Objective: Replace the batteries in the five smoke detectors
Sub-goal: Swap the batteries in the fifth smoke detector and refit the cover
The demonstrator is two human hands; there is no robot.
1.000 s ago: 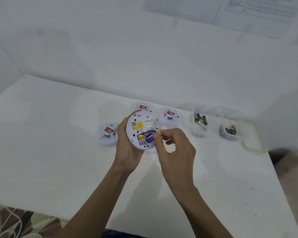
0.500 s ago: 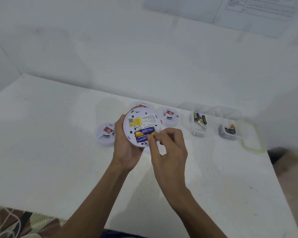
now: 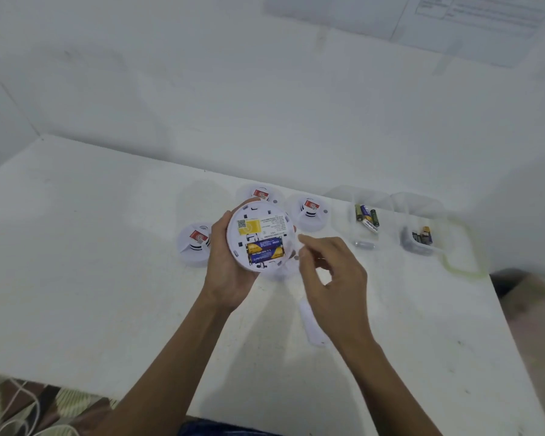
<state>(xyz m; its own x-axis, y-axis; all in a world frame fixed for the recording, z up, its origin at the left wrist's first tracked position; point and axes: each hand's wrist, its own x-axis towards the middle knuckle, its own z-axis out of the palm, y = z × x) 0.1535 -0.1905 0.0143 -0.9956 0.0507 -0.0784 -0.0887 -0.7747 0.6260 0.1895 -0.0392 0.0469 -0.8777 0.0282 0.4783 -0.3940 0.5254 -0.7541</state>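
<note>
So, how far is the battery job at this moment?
Done: two blue batteries sit in the open bay of the held detector. In hand: the left hand grips it; the right hand is beside it, apparently empty. Left: its cover lies on the table; three detectors wait, their state unknown.

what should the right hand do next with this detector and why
Probably pick up the battery cover lying on the table and fit it back on. The detector in the left hand shows two batteries seated side by side in an open bay, and the right hand looks empty.
</note>
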